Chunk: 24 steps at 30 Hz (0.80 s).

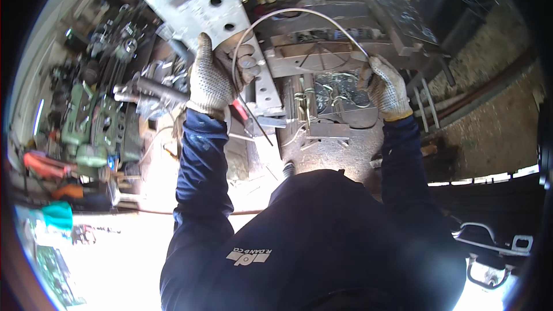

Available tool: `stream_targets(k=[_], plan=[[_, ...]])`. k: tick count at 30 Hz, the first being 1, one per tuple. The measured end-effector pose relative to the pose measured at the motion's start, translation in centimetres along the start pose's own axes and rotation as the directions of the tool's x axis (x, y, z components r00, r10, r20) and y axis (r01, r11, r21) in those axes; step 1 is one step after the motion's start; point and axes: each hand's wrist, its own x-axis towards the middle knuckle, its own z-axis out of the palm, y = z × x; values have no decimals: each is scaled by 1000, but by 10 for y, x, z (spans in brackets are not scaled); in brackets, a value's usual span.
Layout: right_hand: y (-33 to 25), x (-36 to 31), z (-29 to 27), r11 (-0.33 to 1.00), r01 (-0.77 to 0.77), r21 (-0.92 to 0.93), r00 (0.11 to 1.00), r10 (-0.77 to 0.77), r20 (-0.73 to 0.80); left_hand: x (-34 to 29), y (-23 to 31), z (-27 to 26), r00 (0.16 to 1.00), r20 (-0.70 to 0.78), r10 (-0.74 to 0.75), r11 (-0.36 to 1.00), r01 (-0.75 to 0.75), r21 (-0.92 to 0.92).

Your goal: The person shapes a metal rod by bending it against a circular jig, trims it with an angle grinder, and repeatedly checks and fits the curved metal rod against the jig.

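A thin metal rod (294, 10), bent into a wide arch, spans between my two hands in front of me. My left hand (212, 80), in a dotted knit work glove, has its fingers curled round the rod, its thumb sticking up. Below that hand the rod's straighter tail runs down to the right. Gripping the arch's other end is my right hand (387, 87), also gloved; its fingers partly hide the tip. Just beyond my left hand lies a pale steel plate with round holes (229, 26).
Steel beams (322, 52) of a frame stand beyond the rod. Below the arch are tied bundles of strips (309, 95) and metal scraps. Green machinery (78, 118) fills the left side, near a teal container (57, 215). Long bars (489, 101) lie along the right.
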Motion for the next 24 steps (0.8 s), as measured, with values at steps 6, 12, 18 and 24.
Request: stream_targets(k=[6, 12, 18, 24], plan=[[18, 4, 35, 973, -215, 87, 963, 197, 182, -70, 7, -13, 988, -145, 58, 998, -60, -8], [41, 14, 79, 961, -274, -26, 934, 272, 231, -137, 29, -23, 959, -247, 140, 989, -123, 82], [75, 31, 137, 913, -397, -94, 904, 406, 133, -204, 50, -36, 859, -419, 293, 731, 81, 677], [127, 39, 247, 852, -352, -388, 715, 512, 476, -291, 88, -47, 808, -529, 259, 526, 341, 779]])
